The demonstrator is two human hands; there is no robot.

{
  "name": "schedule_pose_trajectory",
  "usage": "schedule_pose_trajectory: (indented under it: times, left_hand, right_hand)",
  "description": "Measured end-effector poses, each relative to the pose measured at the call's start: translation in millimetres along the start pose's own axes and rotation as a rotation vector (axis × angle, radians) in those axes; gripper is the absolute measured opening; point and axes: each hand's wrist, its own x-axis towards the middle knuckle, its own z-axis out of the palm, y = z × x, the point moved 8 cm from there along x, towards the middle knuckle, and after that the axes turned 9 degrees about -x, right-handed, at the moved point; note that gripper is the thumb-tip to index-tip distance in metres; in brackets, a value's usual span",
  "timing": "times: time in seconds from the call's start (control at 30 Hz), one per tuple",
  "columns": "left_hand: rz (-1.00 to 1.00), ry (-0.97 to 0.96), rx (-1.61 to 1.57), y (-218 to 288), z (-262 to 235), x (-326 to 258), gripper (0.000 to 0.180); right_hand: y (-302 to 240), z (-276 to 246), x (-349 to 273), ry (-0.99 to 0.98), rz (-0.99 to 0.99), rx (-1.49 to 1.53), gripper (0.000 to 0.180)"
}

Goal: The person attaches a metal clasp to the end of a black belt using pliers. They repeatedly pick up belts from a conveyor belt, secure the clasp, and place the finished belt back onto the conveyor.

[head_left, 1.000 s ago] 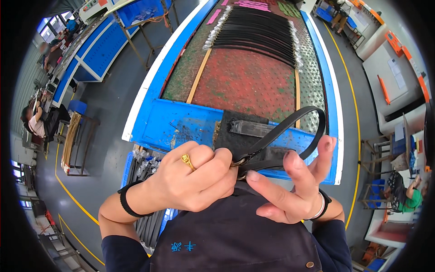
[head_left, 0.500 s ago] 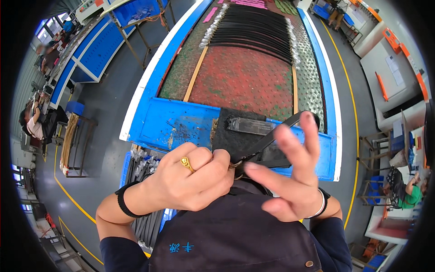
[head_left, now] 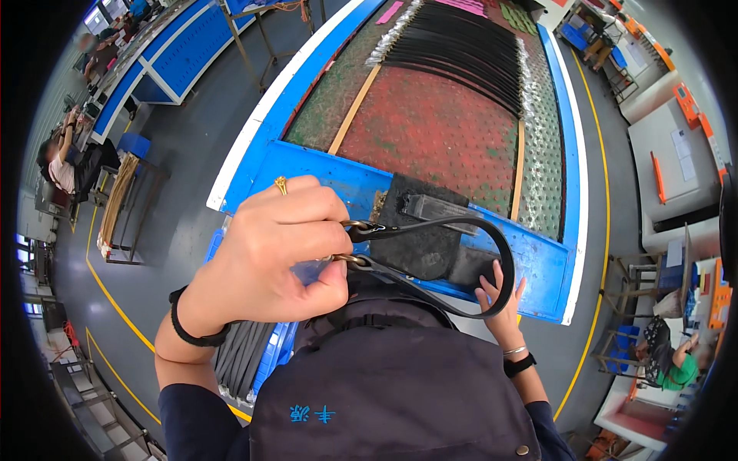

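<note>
My left hand point(head_left: 284, 246), a gold ring on one finger, is closed on the brass-coloured metal clasps at the ends of a black strap point(head_left: 503, 253). The strap bends into a wide loop out to the right. Beside the far end of that loop is my right hand point(head_left: 503, 311), fingers apart and stretched upward; the strap crosses in front of part of it, and I cannot tell whether they touch. Beneath the loop lies a black pad point(head_left: 415, 250), with a clear plastic-wrapped piece point(head_left: 442, 211) on it.
A blue tray point(head_left: 307, 165) spans the near end of the bench. Farther along, many black straps point(head_left: 461, 58) with plastic-wrapped ends lie in a row over two wooden strips point(head_left: 355, 111). More dark straps point(head_left: 246, 357) fill a blue crate at my lower left. Other people sit at both sides.
My left hand has risen and come left, drawing the strap into a wider loop. My right hand has dropped away to the loop's right end. My view has shifted slightly.
</note>
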Motion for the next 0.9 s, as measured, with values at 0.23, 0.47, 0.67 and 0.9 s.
schedule_pose_trajectory:
  times: [0.23,0.47,0.67,0.9]
  left_hand:
    - [0.007,-0.107,-0.102,1,13,11,0.015]
    - [0.01,-0.19,-0.243,12,24,23,0.017]
    - [0.026,-0.232,-0.246,19,25,22,0.018]
    - [0.062,-0.199,-0.236,17,22,19,0.018]
  right_hand:
    - [-4,-149,31,0.418,-0.009,0.199,0.031]
    - [-118,-241,16,0.531,-0.698,0.058,0.045]
    - [-141,-241,20,0.607,-0.882,-0.127,0.045]
    - [-112,-252,17,0.617,-0.763,0.309,0.043]
